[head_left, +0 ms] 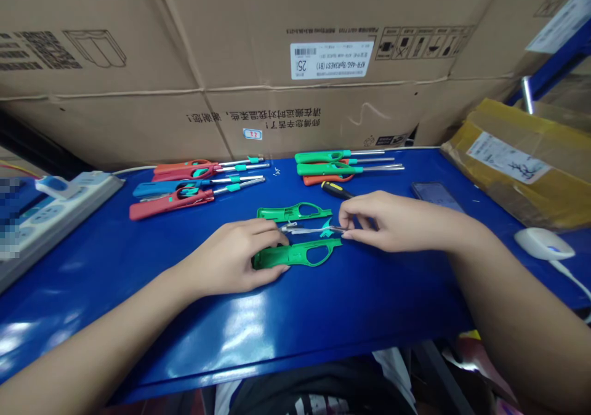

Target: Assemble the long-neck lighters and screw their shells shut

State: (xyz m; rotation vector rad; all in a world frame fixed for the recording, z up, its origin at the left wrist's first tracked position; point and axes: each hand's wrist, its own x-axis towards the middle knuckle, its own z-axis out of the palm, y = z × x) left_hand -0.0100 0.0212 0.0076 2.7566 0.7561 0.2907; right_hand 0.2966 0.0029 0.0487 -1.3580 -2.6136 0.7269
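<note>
Two green halves of a lighter casing lie apart on the blue table, the upper casing half behind the lower casing half. Between them are the lighter's inner parts: a thin wire, a turquoise trigger and a metal tube. My left hand curls over the left end of the lower half, thumb along its near edge, fingertips by the left end of the inner parts. My right hand pinches the metal tube between thumb and fingers, just right of the trigger.
Several red and blue lighters lie at the back left. Green and orange lighters lie at the back right, near a black-yellow screwdriver. A phone, a white device, a taped box and a power strip flank them.
</note>
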